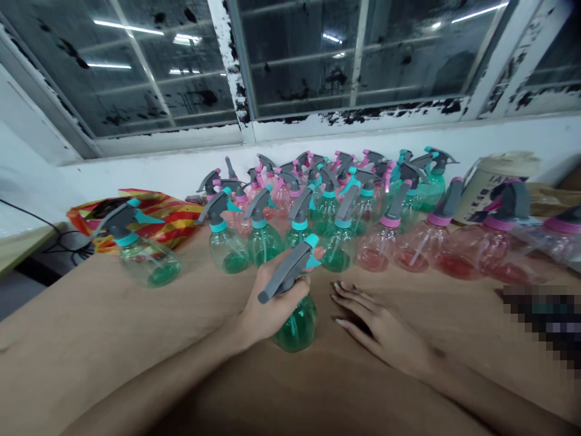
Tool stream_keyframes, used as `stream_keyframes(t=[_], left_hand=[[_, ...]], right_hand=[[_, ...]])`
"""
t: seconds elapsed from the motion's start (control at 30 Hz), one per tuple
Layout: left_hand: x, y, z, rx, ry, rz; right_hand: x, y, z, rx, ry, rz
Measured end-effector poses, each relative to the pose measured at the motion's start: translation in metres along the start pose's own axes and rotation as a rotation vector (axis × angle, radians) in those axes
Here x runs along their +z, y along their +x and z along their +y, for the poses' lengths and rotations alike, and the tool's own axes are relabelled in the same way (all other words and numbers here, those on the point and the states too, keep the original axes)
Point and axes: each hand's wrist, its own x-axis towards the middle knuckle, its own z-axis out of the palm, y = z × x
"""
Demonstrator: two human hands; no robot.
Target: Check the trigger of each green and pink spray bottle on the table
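A green spray bottle (296, 324) with a grey and teal trigger head stands near the table's front edge. My left hand (272, 297) is wrapped round its neck, below the trigger head. To its right, my right hand (374, 318) rests on the tabletop with fingers stretched out, touching no bottle. Just beyond the hands runs a row of spray bottles: green ones with teal collars, such as this bottle (229, 251), and pink ones with pink collars, such as this bottle (374, 248). Another green spray bottle (149, 263) stands apart at the left.
Several more pink and green bottles crowd behind the row, against the wall under the window (354, 60). A red and yellow bag (177, 212) lies at the back left. A printed beige bag (492, 181) stands at the back right. A pixelated dark object (544, 315) lies at right.
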Motion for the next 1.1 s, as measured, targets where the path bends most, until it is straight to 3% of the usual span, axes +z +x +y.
stream_keyframes(t=[0.27, 0.73, 1.1], left_hand=[[0.001, -0.001, -0.005, -0.012, -0.032, -0.004], [-0.004, 0.0, -0.002, 0.013, -0.158, -0.143], [-0.006, 0.003, 0.0, 0.061, -0.084, -0.1]], right_hand=[[-0.001, 0.0, 0.002, 0.003, -0.009, -0.036], [0.004, -0.005, 0.011, 0.014, 0.048, -0.05], [0.001, -0.004, 0.008, 0.033, 0.041, -0.082]])
